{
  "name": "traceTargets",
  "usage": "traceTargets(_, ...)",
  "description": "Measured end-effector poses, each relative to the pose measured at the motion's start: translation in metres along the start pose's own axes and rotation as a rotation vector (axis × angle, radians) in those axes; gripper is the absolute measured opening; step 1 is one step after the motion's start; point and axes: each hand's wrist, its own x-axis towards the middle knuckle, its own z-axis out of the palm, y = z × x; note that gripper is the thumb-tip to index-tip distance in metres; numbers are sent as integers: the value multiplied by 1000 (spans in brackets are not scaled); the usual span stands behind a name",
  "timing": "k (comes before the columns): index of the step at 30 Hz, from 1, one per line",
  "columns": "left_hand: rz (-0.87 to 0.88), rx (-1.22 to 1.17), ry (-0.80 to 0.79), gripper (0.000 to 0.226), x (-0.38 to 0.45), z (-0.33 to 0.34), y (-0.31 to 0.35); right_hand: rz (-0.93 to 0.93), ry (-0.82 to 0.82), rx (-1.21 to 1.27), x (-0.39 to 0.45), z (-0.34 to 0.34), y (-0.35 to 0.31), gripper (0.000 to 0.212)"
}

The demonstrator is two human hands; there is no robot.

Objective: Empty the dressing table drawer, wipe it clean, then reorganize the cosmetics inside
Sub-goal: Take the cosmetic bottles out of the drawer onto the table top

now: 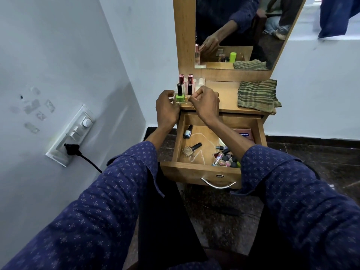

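Drawer (196,168) pulled open at 6 o'clock of the dressing table top (224,102). Inside: blue nail polish bottle (187,131) at 10 o'clock, gold nail polish bottle (191,149) lying near centre, heap of small cosmetics (226,158) at 4 o'clock. Left hand (167,109) and right hand (204,103) curled at the top's 9 o'clock edge, flanking the green nail polish bottle (180,95); actual pinch impossible to tell. Striped cloth (257,96) folded at 3 o'clock.
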Motion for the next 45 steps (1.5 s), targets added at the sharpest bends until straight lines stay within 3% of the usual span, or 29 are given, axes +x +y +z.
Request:
traceTargets(3,50,55,37,48,-20,0,-2,-38,-133,-5,-10,-11,9,14)
traceTargets(6,105,89,44,34,-41,-1,-3,-78,-328,-61,-27,-23,21,13)
traceTargets(9,153,166,-165,16,-56,0,-9,-111,-462,-213,-45,-30,42,5)
traceTargets(12,305,402,-404,16,-66,2,-11,-117,-561,-294,-66,-29,69,17)
traceTargets(15,412,621,-414,23,-70,8,-8,-157,-606,-387,-81,-26,84,21)
traceTargets(21,441,889,-361,27,-82,26,-6,-345,-580,-588,-83,-17,89,27)
traceTargets(30,326,1034,-406,24,-83,39,6,-373,-581,-591,-82,-12,99,21)
traceTargets(36,237,1017,-443,15,-75,44,12,-252,-547,-358,-78,-25,103,21)
traceTargets(45,203,1010,-454,25,-69,48,13,-107,-396,-101,-75,-37,103,9)
